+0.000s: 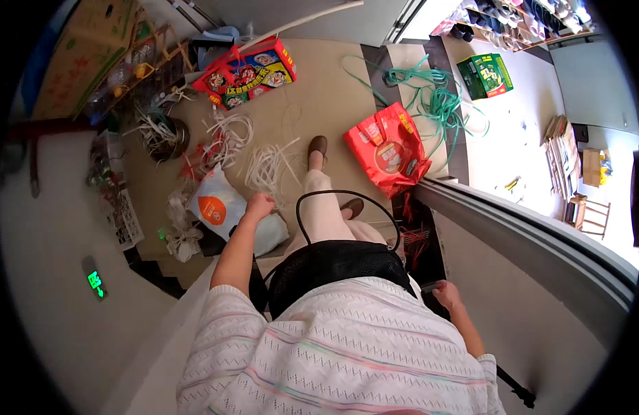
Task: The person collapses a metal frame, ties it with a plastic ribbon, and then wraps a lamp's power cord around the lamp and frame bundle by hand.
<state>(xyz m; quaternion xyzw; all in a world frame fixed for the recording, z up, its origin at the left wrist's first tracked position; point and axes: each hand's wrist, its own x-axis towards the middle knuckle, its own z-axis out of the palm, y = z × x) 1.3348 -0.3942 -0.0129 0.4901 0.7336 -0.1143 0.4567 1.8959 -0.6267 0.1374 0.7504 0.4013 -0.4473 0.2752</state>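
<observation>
My left hand (260,206) is closed, above a white plastic bag with an orange logo (214,207); whether its fingers grip anything is hidden. A pale bag (269,234) lies just below that hand. My right hand (446,295) is out at my right side with its fingers curled, beside a dark edge near the wall; what they hold, if anything, I cannot make out. A black mesh bag (340,266) sits at my waist, and a black cable (347,193) loops out in front of it. White strapping (267,169) lies tangled on the floor ahead.
A red bag (390,150) lies by the door track (520,228), near tangled green strapping (440,97). A colourful carton (250,75) and a green box (486,76) stand farther off. Crates and a large cardboard box (81,62) line the left; flattened cardboard (562,155) leans at right.
</observation>
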